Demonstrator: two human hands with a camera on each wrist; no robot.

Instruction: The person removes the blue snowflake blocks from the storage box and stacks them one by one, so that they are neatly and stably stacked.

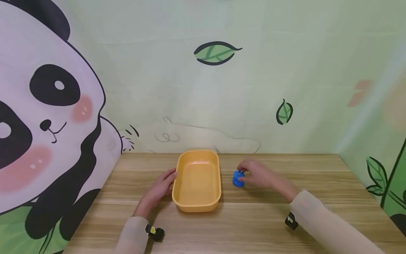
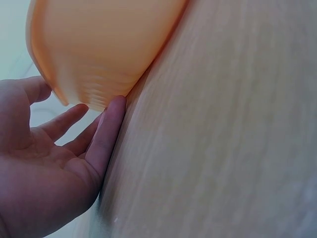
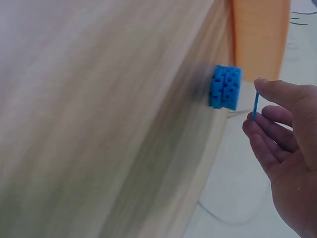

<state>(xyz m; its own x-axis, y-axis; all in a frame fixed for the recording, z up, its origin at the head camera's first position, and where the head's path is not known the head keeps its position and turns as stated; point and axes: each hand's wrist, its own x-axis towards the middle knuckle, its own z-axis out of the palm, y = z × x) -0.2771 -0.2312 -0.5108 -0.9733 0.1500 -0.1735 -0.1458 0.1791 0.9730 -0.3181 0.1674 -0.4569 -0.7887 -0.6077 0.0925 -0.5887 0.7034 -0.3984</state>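
My left hand (image 1: 162,184) is at the left side of a yellow plastic basin (image 1: 198,209). In the left wrist view, its thumb (image 2: 37,88) is at the basin's rim while the fingers lie against the outer wall. On the other side, my right hand (image 1: 258,173) pinches a thin blue piece (image 3: 255,101) between thumb and fingertips. That piece shows edge-on in the right wrist view, so its full shape is hidden. Just below it, apart from the fingers, a short stack of blue toothed discs (image 3: 226,87) stands on the table, right of the basin.
The wood-grain table (image 1: 253,225) meets a pale green backdrop (image 1: 158,81) at its far edge. Panda and leaf drawings cover the backdrop. A small black camera (image 1: 155,233) is strapped to each wrist.
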